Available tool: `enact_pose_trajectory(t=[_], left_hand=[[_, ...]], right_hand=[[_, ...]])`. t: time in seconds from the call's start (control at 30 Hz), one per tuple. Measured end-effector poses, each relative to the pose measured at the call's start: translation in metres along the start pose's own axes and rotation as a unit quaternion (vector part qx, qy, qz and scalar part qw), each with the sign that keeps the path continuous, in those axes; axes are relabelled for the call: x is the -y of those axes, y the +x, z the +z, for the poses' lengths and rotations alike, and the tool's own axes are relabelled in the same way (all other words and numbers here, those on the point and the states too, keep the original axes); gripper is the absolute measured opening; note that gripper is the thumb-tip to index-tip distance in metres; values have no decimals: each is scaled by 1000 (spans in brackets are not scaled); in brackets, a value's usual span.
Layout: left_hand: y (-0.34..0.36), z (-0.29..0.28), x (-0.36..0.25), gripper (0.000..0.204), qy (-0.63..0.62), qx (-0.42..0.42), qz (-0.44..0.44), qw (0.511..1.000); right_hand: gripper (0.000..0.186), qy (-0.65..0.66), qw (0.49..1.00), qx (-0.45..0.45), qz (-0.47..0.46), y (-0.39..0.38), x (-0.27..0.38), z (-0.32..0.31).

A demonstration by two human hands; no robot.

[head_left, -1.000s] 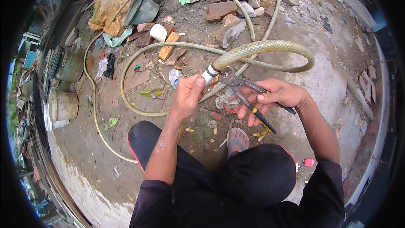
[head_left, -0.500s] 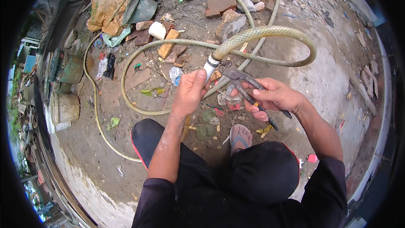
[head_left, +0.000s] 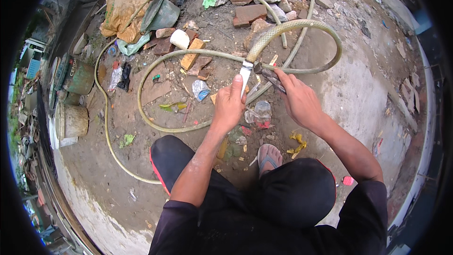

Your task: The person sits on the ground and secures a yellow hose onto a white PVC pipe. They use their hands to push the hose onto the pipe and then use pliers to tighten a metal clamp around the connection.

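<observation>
My left hand (head_left: 230, 106) grips a short white plastic pipe (head_left: 246, 73), thumb along its near side. The pipe's far end is joined to a braided, yellowish clear hose (head_left: 262, 44), and a thin dark band (head_left: 247, 64) wraps the joint. From the right, my right hand (head_left: 302, 101) is closed round a pair of dark metal pincers (head_left: 272, 78). The pincers' head lies right beside the joint, just right of the dark band. Their handles are mostly hidden under my right hand, and I cannot tell what the jaws bite on.
The hose's long loops lie over the dirt ground. Broken bricks (head_left: 249, 15) and stones are heaped at the far side. At left stand a dirty pail (head_left: 71, 121) and a green bucket (head_left: 78, 76). A crumpled brown sack (head_left: 121, 14) and plastic litter lie about.
My right hand has moved up and left and turned over, closing the pincers' handles that were spread apart. My left hand, with the pipe and hose end, has shifted slightly right.
</observation>
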State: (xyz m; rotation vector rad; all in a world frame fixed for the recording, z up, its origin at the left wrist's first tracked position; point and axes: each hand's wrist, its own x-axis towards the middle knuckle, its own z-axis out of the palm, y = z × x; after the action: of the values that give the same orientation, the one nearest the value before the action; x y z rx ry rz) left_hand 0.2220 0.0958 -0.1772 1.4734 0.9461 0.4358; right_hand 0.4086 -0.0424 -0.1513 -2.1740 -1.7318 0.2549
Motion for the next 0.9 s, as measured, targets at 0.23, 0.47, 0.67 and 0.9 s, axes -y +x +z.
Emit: enact_pose_trajectory(t=[0.23, 0.47, 0.67, 0.9], left_hand=[[-3, -26, 4, 60, 43, 38, 173, 983], [-7, -17, 6, 55, 67, -17, 239, 969], [8, -27, 14, 58, 83, -65, 229, 968], [4, -26, 17, 55, 93, 9, 273, 958]], right_hand=[[64, 671, 654, 347, 49, -9, -2, -31], [65, 560, 764, 316, 45, -18, -5, -37], [55, 330, 900, 286, 7, -37, -3, -19], [61, 608, 657, 434, 97, -6, -14, -64]])
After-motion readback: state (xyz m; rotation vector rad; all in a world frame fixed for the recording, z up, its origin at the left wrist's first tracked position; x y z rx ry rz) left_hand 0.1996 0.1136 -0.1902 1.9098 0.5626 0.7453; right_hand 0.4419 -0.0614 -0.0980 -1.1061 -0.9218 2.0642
